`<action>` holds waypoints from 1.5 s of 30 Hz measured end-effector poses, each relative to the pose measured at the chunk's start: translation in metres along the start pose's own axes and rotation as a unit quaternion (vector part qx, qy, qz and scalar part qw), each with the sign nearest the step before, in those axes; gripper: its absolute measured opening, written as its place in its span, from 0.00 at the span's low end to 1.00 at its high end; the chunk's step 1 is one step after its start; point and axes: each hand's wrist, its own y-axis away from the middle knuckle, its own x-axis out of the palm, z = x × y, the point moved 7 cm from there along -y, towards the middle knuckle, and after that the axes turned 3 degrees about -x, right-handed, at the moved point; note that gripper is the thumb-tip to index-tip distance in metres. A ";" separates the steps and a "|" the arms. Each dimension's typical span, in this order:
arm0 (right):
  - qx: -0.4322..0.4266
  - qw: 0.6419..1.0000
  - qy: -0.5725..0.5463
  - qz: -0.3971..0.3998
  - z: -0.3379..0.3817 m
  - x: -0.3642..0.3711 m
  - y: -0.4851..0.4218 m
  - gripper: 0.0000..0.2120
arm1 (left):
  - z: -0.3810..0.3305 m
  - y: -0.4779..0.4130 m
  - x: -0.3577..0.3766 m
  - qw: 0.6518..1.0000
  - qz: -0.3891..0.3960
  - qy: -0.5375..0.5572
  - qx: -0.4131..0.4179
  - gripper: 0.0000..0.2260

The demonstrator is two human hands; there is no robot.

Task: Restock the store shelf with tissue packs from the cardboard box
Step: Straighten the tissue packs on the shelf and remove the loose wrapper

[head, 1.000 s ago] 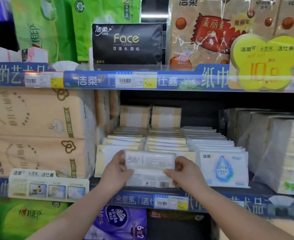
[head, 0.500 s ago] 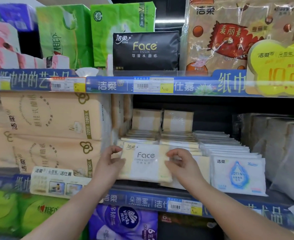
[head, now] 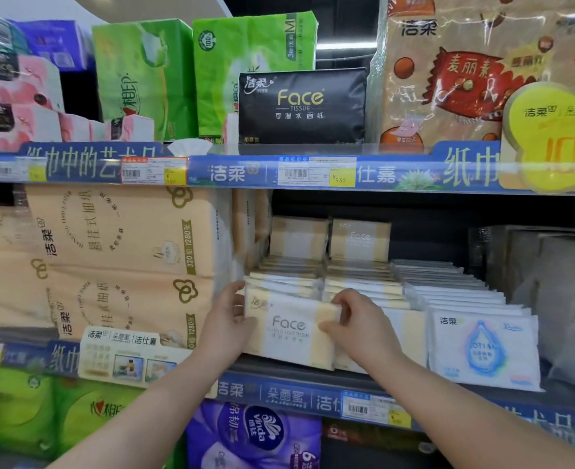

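A cream and white Face tissue pack [head: 289,330] stands upright at the front of the left row on the middle shelf [head: 279,370]. My left hand [head: 225,323] grips its left edge. My right hand [head: 357,323] pinches its upper right corner. Behind it lie two rows of the same packs [head: 330,282], and two more stand upright at the back. The cardboard box is out of view.
A row of white lotion tissue packs [head: 482,350] fills the space to the right. Large beige tissue bundles [head: 110,262] stand on the left. A black Face pack [head: 301,106] and green packs sit on the upper shelf. A purple Vinda pack [head: 255,434] is below.
The pack was turned from its barcode side to face front and set upright at the front of the left row. The view has come closer to the shelf.
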 end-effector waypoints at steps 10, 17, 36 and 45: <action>-0.112 0.970 0.212 -0.041 0.027 0.027 -0.005 0.16 | 0.001 0.007 0.012 0.967 0.044 -0.233 0.096 0.28; -0.191 0.946 0.256 0.057 0.024 0.036 -0.006 0.40 | 0.009 0.005 0.019 0.903 0.053 -0.395 0.161 0.37; -0.189 0.917 0.330 0.117 0.020 0.046 -0.010 0.50 | 0.015 -0.003 0.029 0.865 0.050 -0.459 0.195 0.41; -0.104 0.913 0.358 0.167 -0.052 -0.031 0.001 0.51 | -0.008 -0.004 0.059 0.846 0.104 -0.483 0.203 0.43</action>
